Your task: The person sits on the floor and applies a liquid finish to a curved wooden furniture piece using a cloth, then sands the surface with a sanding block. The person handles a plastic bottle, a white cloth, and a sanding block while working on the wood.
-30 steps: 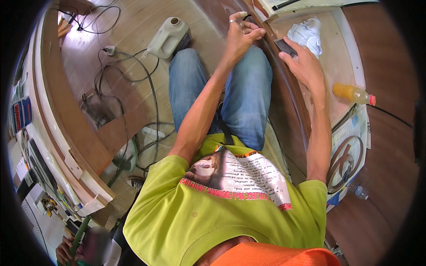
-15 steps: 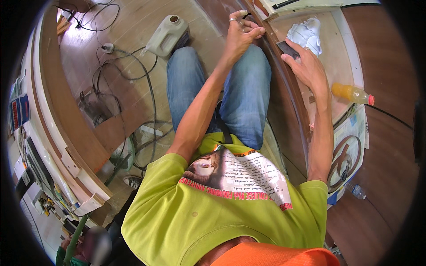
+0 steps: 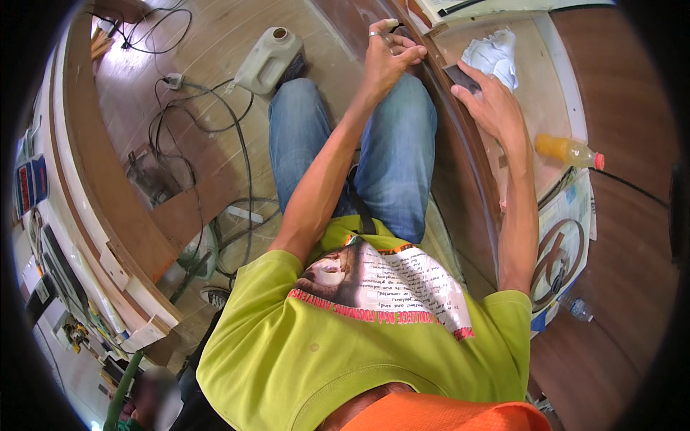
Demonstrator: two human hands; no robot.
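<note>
Seated person in a lime-green T-shirt [image 3: 345,359] and blue jeans [image 3: 374,165], both arms stretched forward to a curved dark-brown wooden edge [image 3: 460,187].

Right forearm lies along the counter [image 3: 632,237]. Just right of it, an orange drink bottle [image 3: 568,151] on its side — long axis roughly left-right, red cap pointing right and slightly toward the person. Beside it, a paper sheet with a brown ring print [image 3: 564,251]; a clear bottle [image 3: 575,309] lies nearer.

Right hand [image 3: 492,108]: palm down, fingers extended, pressing a small dark flat block [image 3: 460,75] onto the top of the curved edge. Block's long axis runs along the edge, away and to the left. Whether the fingers curl round it — cannot tell. A crumpled white cloth [image 3: 492,54] lies just beyond the hand.

Left hand [image 3: 388,54]: fingers curled shut, pinched against the curved edge just left of the block; a ring shows on one finger. Anything gripped is too small to tell.

Floor [image 3: 215,43], far left: white plastic jug [image 3: 269,61], loose cables [image 3: 208,122].
</note>
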